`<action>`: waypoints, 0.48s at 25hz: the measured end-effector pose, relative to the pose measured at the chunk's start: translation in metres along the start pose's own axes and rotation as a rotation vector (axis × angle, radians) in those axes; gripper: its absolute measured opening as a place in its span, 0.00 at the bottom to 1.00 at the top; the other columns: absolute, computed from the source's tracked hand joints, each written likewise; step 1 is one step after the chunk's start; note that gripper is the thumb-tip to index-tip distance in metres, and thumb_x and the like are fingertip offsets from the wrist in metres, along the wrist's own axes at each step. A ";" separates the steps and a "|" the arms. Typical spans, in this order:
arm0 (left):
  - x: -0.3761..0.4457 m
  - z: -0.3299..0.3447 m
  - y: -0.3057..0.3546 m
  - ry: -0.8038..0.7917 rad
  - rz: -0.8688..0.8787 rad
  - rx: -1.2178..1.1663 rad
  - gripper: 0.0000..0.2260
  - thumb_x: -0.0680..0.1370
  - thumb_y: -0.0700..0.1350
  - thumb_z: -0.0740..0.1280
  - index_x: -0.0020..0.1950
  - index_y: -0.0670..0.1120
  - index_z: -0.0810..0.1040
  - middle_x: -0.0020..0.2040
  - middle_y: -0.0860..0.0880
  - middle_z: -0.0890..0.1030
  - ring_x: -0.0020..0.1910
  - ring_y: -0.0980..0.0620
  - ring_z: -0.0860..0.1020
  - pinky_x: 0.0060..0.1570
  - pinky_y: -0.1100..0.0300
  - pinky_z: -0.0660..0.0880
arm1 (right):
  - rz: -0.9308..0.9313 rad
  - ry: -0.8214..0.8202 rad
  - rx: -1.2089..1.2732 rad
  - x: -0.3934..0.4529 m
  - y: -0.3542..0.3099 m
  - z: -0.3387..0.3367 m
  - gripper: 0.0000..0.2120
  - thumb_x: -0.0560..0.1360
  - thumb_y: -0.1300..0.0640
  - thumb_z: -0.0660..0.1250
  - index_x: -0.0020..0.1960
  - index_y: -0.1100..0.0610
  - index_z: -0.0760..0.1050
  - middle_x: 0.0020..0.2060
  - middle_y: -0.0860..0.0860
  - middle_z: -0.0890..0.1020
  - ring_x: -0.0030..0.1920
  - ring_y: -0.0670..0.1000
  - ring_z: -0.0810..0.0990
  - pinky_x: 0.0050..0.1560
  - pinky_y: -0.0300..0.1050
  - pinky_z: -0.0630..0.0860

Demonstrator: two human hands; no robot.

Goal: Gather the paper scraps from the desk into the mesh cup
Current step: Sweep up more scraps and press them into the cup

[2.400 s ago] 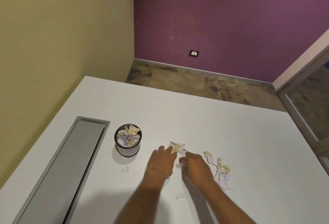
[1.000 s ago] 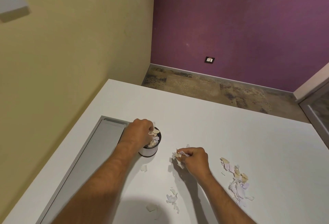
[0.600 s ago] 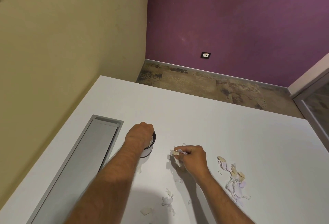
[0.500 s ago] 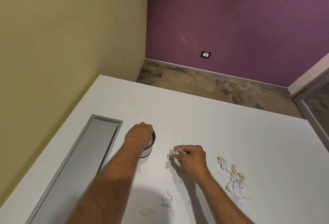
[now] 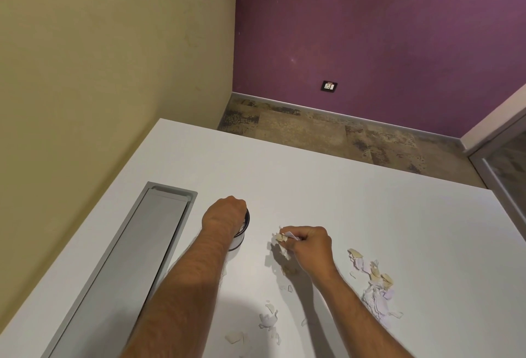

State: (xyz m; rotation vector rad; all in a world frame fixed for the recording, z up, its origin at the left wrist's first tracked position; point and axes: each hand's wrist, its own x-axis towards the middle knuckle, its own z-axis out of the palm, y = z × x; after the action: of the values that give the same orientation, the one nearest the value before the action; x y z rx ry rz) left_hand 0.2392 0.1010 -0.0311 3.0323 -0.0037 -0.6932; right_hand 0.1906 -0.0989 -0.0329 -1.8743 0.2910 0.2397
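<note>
On the white desk (image 5: 341, 201), both hands at work among torn paper

From the head view: the left hand (image 5: 225, 215) sits fisted over the mouth of the mesh cup (image 5: 242, 236), hiding most of it; whether it grips anything I cannot tell. The right hand (image 5: 308, 245) pinches a small bunch of scraps (image 5: 284, 236) just above the desk. A larger pile of scraps (image 5: 375, 292) lies to its right, loose bits (image 5: 267, 320) nearer the person, a grey cable tray (image 5: 136, 258) left of the cup
</note>
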 end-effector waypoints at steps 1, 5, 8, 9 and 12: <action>0.000 -0.001 -0.001 -0.007 0.017 0.004 0.14 0.77 0.37 0.63 0.62 0.40 0.75 0.61 0.41 0.78 0.59 0.41 0.78 0.56 0.51 0.77 | -0.006 -0.005 0.001 -0.002 -0.002 0.000 0.07 0.66 0.65 0.78 0.40 0.54 0.87 0.41 0.46 0.88 0.41 0.46 0.86 0.45 0.43 0.82; -0.006 -0.007 -0.004 -0.019 0.073 0.043 0.12 0.77 0.38 0.63 0.61 0.40 0.76 0.61 0.41 0.78 0.58 0.41 0.79 0.55 0.53 0.76 | -0.020 -0.014 0.009 -0.005 -0.014 0.001 0.08 0.66 0.66 0.78 0.38 0.54 0.86 0.42 0.47 0.88 0.35 0.45 0.84 0.41 0.42 0.80; -0.017 -0.014 -0.005 0.065 0.086 0.053 0.13 0.76 0.37 0.64 0.60 0.41 0.76 0.59 0.40 0.78 0.56 0.39 0.79 0.50 0.52 0.75 | -0.037 -0.044 0.040 -0.005 -0.029 0.006 0.06 0.66 0.66 0.78 0.38 0.56 0.86 0.41 0.49 0.88 0.29 0.45 0.81 0.32 0.37 0.77; -0.021 -0.016 -0.006 0.094 0.100 0.030 0.12 0.75 0.36 0.65 0.59 0.42 0.78 0.57 0.40 0.78 0.54 0.39 0.79 0.49 0.52 0.76 | -0.052 -0.056 0.045 -0.005 -0.036 0.009 0.06 0.66 0.66 0.78 0.38 0.56 0.86 0.40 0.49 0.88 0.28 0.45 0.80 0.30 0.36 0.76; -0.033 -0.029 -0.012 0.186 0.128 -0.167 0.08 0.74 0.38 0.68 0.49 0.47 0.82 0.52 0.44 0.80 0.48 0.42 0.80 0.46 0.55 0.77 | -0.125 -0.086 0.005 -0.003 -0.056 0.022 0.10 0.67 0.68 0.77 0.37 0.53 0.86 0.39 0.48 0.87 0.27 0.45 0.81 0.31 0.39 0.78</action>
State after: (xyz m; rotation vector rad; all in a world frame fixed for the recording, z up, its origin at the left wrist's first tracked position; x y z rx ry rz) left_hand 0.2221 0.1138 0.0087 2.8919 -0.1274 -0.3804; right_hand 0.2049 -0.0610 0.0120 -1.8646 0.1153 0.2330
